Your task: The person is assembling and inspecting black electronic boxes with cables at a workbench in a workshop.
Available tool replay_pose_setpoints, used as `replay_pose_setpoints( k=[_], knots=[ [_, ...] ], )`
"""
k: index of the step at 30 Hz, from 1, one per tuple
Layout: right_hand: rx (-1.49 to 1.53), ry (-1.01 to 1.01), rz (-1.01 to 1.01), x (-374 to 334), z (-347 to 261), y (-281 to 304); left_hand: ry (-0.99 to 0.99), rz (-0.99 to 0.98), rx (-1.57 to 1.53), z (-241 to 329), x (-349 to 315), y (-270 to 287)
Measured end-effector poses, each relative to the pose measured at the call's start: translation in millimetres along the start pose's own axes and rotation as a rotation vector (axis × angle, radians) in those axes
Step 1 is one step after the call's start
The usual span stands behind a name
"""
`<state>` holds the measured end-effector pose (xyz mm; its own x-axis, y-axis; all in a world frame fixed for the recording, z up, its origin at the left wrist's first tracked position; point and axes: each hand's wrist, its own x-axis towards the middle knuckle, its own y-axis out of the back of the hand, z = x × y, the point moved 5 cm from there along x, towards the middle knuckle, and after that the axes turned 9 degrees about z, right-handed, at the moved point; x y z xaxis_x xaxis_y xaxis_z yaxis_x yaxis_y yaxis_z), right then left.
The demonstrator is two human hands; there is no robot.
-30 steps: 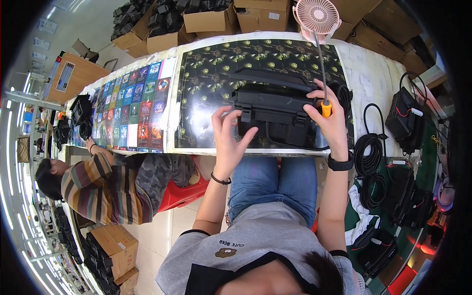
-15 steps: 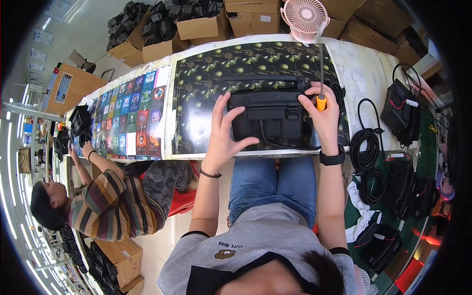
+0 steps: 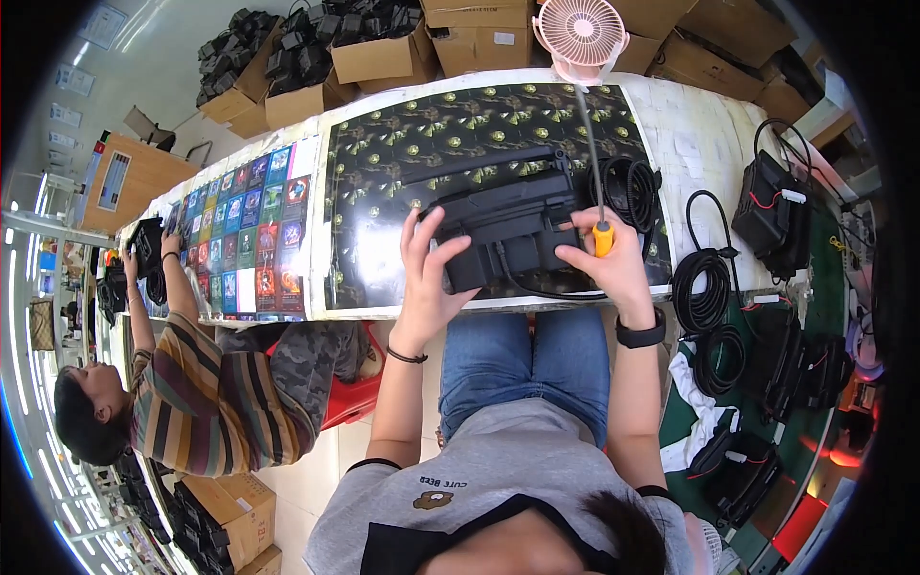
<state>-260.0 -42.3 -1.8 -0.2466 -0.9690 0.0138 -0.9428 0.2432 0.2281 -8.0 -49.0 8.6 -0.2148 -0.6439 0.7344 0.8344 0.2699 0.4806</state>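
A black plastic box [image 3: 513,213] with a long handle bar lies on the dark patterned mat, turned a little so that its left end is nearer to me. My left hand [image 3: 428,273] grips that left end, thumb at the near edge and fingers over the side. In my right hand [image 3: 621,266] is a screwdriver with a yellow-orange handle [image 3: 603,240], its long shaft pointing away from me. The right thumb and fingertips also touch the box's right end. From the box's near face a black cable [image 3: 546,291] runs right, partly under the right hand.
A coiled black cable [image 3: 634,203] sits right of the box. A pink fan [image 3: 581,31] stands at the far edge. More cable coils [image 3: 701,292] and black boxes [image 3: 767,206] are at right. Filled cartons [image 3: 383,59] stand behind; a co-worker [image 3: 206,383] sits at left.
The box has turned, its left end swinging nearer to me, and both hands have moved with it. The screwdriver's shaft now leans further left. The co-worker's arms have stretched forward.
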Motion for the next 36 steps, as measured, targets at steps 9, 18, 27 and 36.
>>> replay_pose_setpoints(
  k=[9,18,27,36],
  knots=[
    [0.115,0.260,0.189,5,-32,-5,0.033,0.001,-0.060,-2,-12,-1],
    [-0.177,0.532,0.258,38,-38,-13,-0.068,-0.054,0.090,-10,8,3],
    [0.271,0.023,-0.111,76,-3,-34,-0.117,-0.013,0.051,-25,14,-3],
    [0.329,0.089,-0.189,78,3,-36,-0.145,0.046,0.207,-9,-2,-8]
  ],
)
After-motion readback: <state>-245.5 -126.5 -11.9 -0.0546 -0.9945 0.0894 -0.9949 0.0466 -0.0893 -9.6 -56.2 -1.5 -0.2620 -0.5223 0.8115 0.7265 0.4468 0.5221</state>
